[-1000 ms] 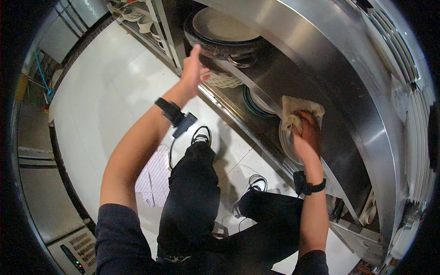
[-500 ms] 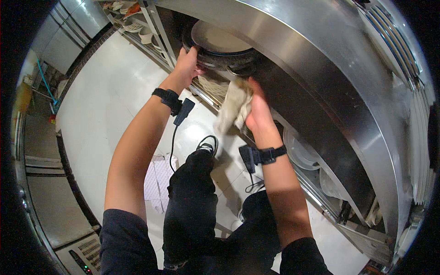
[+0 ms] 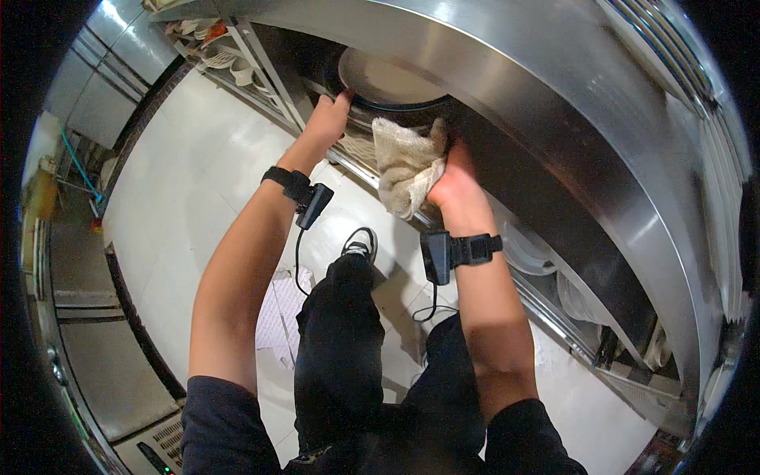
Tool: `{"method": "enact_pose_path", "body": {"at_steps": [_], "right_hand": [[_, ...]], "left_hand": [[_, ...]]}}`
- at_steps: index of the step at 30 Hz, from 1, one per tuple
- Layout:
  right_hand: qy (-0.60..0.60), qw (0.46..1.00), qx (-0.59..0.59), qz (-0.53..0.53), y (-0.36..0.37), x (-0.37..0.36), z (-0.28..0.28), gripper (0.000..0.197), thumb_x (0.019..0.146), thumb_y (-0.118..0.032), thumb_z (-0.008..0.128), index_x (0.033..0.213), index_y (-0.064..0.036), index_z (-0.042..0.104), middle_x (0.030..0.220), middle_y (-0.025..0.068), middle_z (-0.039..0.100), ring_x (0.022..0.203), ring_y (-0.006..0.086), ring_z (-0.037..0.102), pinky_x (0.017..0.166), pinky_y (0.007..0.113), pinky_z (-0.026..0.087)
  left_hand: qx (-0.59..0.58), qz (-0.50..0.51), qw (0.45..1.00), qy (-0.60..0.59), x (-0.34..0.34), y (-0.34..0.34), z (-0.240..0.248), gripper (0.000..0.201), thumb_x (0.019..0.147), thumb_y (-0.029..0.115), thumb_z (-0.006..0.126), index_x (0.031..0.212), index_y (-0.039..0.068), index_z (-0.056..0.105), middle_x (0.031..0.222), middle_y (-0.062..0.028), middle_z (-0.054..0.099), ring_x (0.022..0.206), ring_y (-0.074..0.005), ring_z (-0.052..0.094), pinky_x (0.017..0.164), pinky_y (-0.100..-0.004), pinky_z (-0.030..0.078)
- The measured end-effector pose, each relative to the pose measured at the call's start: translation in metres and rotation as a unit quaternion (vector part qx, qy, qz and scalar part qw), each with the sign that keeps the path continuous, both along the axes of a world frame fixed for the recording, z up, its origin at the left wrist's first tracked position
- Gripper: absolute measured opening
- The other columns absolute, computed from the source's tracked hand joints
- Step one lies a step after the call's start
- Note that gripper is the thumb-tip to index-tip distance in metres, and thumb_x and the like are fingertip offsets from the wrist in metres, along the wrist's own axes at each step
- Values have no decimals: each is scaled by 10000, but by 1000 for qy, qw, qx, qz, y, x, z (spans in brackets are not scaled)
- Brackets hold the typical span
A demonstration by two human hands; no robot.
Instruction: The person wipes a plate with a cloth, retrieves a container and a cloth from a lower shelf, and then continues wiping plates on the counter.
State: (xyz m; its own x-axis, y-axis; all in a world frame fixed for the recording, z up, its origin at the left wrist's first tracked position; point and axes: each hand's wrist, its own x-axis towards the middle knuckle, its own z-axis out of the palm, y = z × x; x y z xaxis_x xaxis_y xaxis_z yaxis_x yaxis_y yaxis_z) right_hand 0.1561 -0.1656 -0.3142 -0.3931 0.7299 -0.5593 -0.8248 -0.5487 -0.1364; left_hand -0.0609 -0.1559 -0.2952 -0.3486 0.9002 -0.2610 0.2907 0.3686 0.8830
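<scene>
A stack of round, dark-rimmed dishes rests inside the dark opening under a steel counter; the top plate (image 3: 392,77) has a beige middle. My left hand (image 3: 326,119) grips the stack's left edge, thumb on top, with the other fingers mostly hidden. In my right hand (image 3: 459,176) is a crumpled, cream-coloured cloth (image 3: 405,168), bunched up just in front of the stack's near rim. That hand's fingertips are partly hidden behind the cloth and in the shadow of the opening.
The curved steel counter edge (image 3: 507,59) overhangs both hands. Below, a lower shelf holds clear containers (image 3: 526,252). White dishes (image 3: 241,71) stand on a rack at far left, and plates (image 3: 724,206) are stacked at far right. Flattened cardboard (image 3: 277,321) lies on the white floor.
The cloth, blurred and hanging before, is now bunched higher against the stack's front. The stack sits a little farther right, its dark lower part less visible. My left hand still holds its edge.
</scene>
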Motion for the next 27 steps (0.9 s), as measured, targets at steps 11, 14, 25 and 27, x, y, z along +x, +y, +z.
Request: {"method": "enact_pose_path", "body": {"at_steps": [11,14,25,27], "right_hand": [[35,997,70,16,-76,142,-12,499,1012,-517,443,1146,-73,626,1104,148,662,987,360,625,837,545,536],[-70,994,44,-68,-120,146,6,442,1027,-444,416,1166,-60,586,1092,129,646,1001,335,617,886,509,524],[-76,987,50,-133,-152,139,30,393,1028,-364,411,1178,-52,598,1147,103,660,1056,304,614,982,463,483],[-62,989,48,-122,-153,136,36,379,1019,-351,424,1170,-54,604,1147,104,663,1055,301,619,975,456,486]], "left_hand": [[100,-343,862,360,102,11,-23,492,1022,339,401,1466,127,397,1288,-305,572,1110,-483,571,912,-516,488],[151,-389,874,248,133,-4,-1,558,1032,499,408,1365,62,503,1264,-321,580,1168,-522,516,978,-509,443],[343,-347,722,491,195,-20,45,320,896,292,681,1129,74,660,1065,-226,666,963,-449,621,888,-509,486],[425,-409,683,432,208,-48,65,266,894,285,681,1082,98,694,1008,-183,692,938,-412,644,878,-500,497]]}}
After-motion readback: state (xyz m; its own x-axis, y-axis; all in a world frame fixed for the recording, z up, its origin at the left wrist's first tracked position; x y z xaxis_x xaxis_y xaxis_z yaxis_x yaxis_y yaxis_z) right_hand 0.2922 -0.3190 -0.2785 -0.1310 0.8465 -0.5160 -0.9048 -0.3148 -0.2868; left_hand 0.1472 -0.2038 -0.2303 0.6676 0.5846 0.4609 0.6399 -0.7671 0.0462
